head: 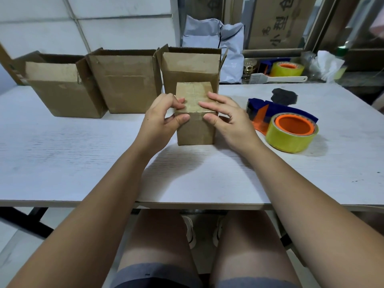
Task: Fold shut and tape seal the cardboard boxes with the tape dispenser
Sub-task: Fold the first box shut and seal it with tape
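A: What furniture do we record at this station?
B: We record one white wood-grain table [72, 146] on a black leg frame [22, 224].
A: And the surroundings?
B: Behind the table, on the left, we note a white panelled wall [104, 19] with grey seams. On the right, a metal frame [320, 23] slants above a dark ledge [357, 79]. The floor [12, 256] is pale grey. Lighting is soft and even; we see only faint shadows on the tabletop.
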`<action>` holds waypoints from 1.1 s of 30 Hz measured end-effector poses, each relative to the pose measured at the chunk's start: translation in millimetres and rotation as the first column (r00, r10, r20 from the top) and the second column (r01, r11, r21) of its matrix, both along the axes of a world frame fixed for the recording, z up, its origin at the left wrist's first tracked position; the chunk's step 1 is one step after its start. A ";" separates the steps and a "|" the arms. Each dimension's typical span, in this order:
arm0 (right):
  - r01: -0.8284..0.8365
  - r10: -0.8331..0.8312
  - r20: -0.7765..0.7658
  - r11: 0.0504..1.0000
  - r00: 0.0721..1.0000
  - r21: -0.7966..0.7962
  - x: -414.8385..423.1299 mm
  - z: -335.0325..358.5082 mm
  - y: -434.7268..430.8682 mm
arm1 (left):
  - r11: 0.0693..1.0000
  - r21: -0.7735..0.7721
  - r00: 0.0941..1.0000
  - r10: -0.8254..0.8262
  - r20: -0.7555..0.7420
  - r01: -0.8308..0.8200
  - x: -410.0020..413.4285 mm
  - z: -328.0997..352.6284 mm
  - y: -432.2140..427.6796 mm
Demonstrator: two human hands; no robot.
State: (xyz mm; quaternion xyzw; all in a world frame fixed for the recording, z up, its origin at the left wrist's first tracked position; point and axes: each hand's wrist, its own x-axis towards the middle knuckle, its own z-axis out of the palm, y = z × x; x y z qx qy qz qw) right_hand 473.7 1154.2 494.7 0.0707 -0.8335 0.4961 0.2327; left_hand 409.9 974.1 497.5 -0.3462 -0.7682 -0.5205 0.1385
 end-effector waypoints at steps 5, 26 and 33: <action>-0.045 0.044 -0.017 0.998 0.999 -0.043 2.1 -2.1 -2.4 | 0.999 -0.027 0.999 -0.041 -0.009 0.041 -2.8 2.8 -6.4; 0.031 -0.038 0.014 0.940 0.999 0.339 2.1 4.1 15.7 | 0.992 -0.032 0.988 -0.122 0.099 0.126 -3.3 5.0 -12.3; 0.089 -0.115 0.073 0.951 0.991 0.296 9.3 6.8 1.0 | 0.989 -0.017 0.968 -0.141 0.208 0.148 -3.2 14.2 -15.5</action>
